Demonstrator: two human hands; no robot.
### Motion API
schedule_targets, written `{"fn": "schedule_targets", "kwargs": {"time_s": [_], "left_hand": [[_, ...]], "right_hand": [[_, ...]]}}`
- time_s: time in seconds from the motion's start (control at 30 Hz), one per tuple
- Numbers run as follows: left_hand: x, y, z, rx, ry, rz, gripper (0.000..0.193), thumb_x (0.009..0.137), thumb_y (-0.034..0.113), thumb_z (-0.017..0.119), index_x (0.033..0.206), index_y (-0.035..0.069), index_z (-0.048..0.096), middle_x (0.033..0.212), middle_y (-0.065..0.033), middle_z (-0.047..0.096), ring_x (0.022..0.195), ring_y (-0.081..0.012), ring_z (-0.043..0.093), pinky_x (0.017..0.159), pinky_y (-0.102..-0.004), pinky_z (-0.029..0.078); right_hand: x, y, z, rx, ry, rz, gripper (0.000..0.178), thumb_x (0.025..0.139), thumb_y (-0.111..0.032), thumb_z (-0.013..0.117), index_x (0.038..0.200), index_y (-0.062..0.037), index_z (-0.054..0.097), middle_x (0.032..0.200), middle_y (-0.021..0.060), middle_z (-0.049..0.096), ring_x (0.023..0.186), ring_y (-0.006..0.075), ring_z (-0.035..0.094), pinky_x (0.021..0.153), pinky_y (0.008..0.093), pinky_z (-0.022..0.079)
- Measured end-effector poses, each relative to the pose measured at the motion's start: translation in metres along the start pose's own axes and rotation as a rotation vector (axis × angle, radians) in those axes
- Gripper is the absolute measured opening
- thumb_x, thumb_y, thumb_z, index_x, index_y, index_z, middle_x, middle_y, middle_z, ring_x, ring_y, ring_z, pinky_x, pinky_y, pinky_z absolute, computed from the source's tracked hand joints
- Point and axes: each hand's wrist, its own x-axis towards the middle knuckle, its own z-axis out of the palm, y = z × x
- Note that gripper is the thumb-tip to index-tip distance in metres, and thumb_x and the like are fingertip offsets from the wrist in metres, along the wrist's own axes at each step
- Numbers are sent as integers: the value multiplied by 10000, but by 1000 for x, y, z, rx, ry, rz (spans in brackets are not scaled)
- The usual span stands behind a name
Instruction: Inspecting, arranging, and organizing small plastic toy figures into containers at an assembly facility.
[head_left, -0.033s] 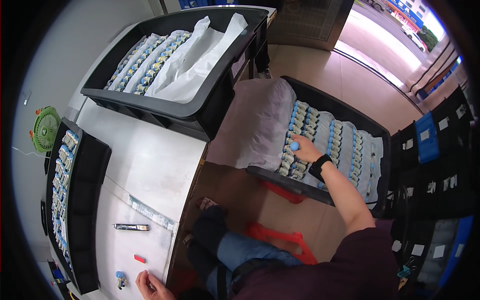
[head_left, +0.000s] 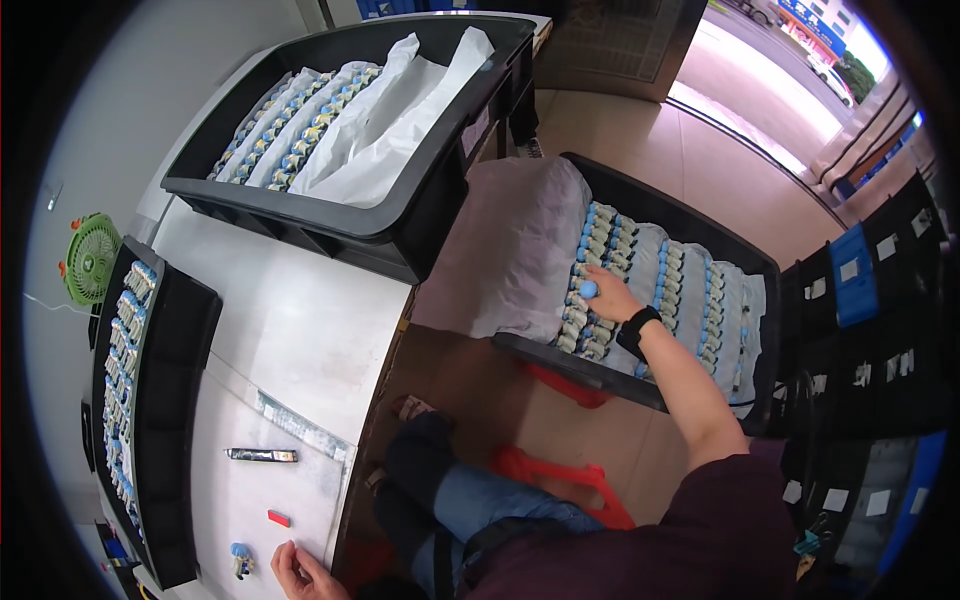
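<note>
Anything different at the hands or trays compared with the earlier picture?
Hardly anything. The right hand has edged very slightly up and to the left, with the blue-headed figurine in its fingers. I see nothing newly taken or let go. The left hand is unchanged beside the red block, and the tray under the right hand is as before.

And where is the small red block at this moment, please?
In the head view, the small red block lies at lower left on the white table, just beyond the left hand and to the upper right of the blue-topped figurine.
</note>
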Motion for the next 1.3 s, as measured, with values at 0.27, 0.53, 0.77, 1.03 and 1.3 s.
{"fn": "schedule_targets", "kwargs": {"time_s": [0.27, 0.53, 0.77, 1.03, 1.3], "left_hand": [[3, 4, -1, 103, 4, 71, 140, 776, 57, 615, 863, -51, 599, 753, -132, 594, 613, -173, 542, 549, -272, 458], [5, 1, 0, 141, 8, 132, 114, 777, 37, 607, 848, -51, 596, 717, -117, 584, 562, -153, 521, 508, -259, 445], [1, -2, 1, 112, 0, 31, 111, 773, 20, 607, 854, -51, 582, 721, -100, 573, 583, -133, 512, 510, -238, 438], [1, -4, 4, 119, 11, 62, 120, 776, 22, 603, 871, -45, 575, 764, -96, 570, 592, -125, 506, 522, -233, 435], [0, 0, 2, 157, -2, -21, 103, 776, 23, 593, 862, -32, 578, 720, -72, 552, 537, -106, 437, 464, -221, 365]], "right_hand": [[20, 2, -8, 58, -51, 197, 301, 674, -115, 568, 952, -3, 588, 1223, 208, 433, 1084, 341, 456, 904, 373, 381], [52, 17, -7, -68, 48, 260, 322, 661, -97, 542, 970, -23, 594, 1245, 177, 424, 1086, 331, 458, 920, 372, 374], [86, 54, -6, -210, 255, 236, 370, 634, -109, 570, 998, -43, 587, 1129, 164, 514, 1031, 323, 494, 861, 371, 417], [125, 94, -35, 145, 682, 401, 362, 679, -136, 600, 992, -10, 470, 922, 204, 555, 900, 364, 536, 798, 390, 420], [136, 78, -37, -170, 576, 378, 258, 621, -86, 680, 869, -90, 611, 833, 116, 591, 930, 312, 512, 812, 372, 411]]}}
